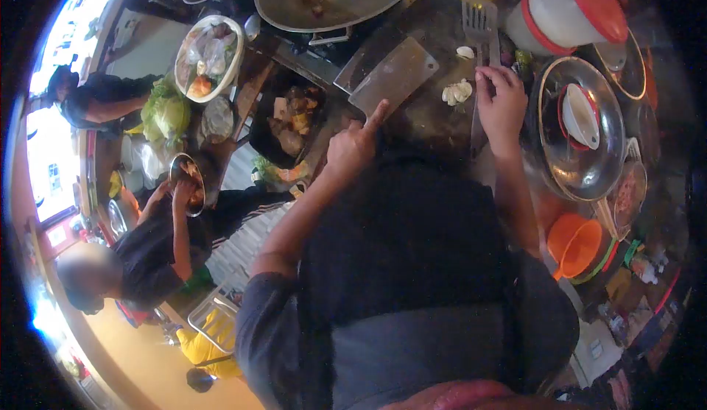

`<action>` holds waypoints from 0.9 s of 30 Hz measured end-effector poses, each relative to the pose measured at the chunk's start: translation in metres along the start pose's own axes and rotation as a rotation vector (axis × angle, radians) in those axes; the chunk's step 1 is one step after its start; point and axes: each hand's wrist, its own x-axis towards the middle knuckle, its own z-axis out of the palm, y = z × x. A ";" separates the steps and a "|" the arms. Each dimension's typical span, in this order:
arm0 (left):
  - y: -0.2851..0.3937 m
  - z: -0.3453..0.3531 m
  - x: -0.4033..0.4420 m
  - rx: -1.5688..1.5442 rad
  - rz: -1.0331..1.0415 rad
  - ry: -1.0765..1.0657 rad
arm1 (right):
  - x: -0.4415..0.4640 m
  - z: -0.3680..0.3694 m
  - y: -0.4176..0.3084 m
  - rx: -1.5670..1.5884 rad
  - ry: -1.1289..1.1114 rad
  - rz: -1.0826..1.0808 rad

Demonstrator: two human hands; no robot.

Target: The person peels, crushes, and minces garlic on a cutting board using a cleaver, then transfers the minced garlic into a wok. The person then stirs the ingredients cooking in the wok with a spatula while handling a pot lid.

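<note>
Cleaver point(394, 79), broad, grey, hole near one corner, at the dark worktop point(423, 126); likely stiff and fairly heavy, best held by the handle, where the left hand point(352, 149) seems closed, forefinger along the blade. Pale garlic cloves point(457, 93) lie beside the right hand point(501, 102), fingers curled, can't tell if gripping; probably light, firm, slippery, so pinch the sides.

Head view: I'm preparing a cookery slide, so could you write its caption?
A cleaver in the left hand and garlic cloves beside the right hand, near a wide pan.
</note>
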 end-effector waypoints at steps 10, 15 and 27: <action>0.013 -0.044 0.006 -0.465 0.050 0.378 | -0.006 -0.003 0.000 0.137 0.070 0.026; -0.004 0.001 0.013 -0.028 -0.108 -0.214 | -0.002 -0.001 0.000 0.173 0.034 0.135; 0.001 -0.022 0.005 -0.129 0.079 0.180 | 0.005 -0.007 0.004 0.185 0.091 0.067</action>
